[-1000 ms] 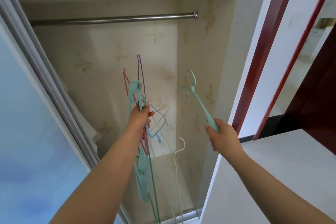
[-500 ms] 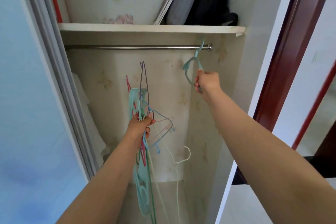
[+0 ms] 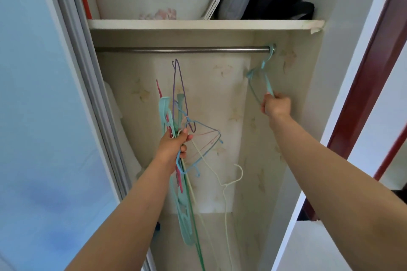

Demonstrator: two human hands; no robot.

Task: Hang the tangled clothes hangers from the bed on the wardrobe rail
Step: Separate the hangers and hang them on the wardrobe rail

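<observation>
At rail (image 3: 180, 50): right hand (image 3: 276, 106) grips hanger (image 3: 263, 72) (hooked)

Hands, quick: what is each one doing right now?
Left hand: closed on a tangled bunch of coloured plastic and wire hangers.
Right hand: closed on a teal plastic hanger hooked over the metal rail.

no readable text, no labels, no brands, no numbers, no signs
</observation>
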